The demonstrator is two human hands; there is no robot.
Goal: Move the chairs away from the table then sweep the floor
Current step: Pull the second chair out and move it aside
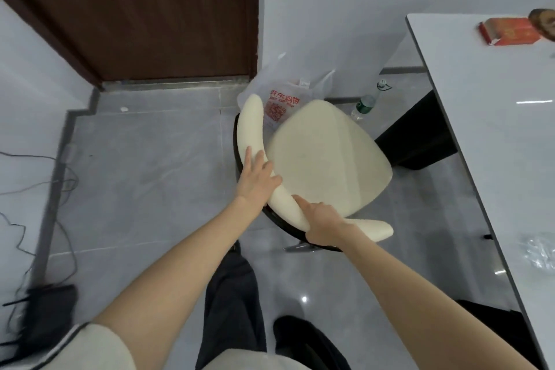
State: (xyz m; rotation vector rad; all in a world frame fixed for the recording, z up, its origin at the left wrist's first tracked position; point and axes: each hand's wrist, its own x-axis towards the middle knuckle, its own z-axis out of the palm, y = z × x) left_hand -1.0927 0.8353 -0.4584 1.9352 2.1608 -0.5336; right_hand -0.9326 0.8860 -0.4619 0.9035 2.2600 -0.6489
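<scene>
Since the cables (64, 180) trail over the floor (150, 165) at the left, the chair (327, 159) is best drawn toward the near side and only a little left, well short of them (a snagged leg could tip it). The left hand (255, 182) lies on the curved backrest (250, 126) with its fingers fairly straight and spread, resting rather than clasping. I would have it close round the rail before any pull, so that both hands share the load. To its right, the right hand (322, 224) grips the near end of the same backrest, fingers wrapped over its top edge. A slight lift rather than a drag would probably spare the glossy tiles and keep the legs from catching. The chair stands in the middle of the view, near the left edge of the table (480, 129) but apart from it, its seat turned toward the table's dark base (417, 135). It looks light: a rounded cream padded seat and a thick cream backrest bowed like a crescent, on a thin dark frame. Just beyond it a plastic bag (279, 99) with red print leans at the far wall, and a clear bottle (365, 105) sits on the floor to the right of that. On the table's far right is a red box (507, 30).
</scene>
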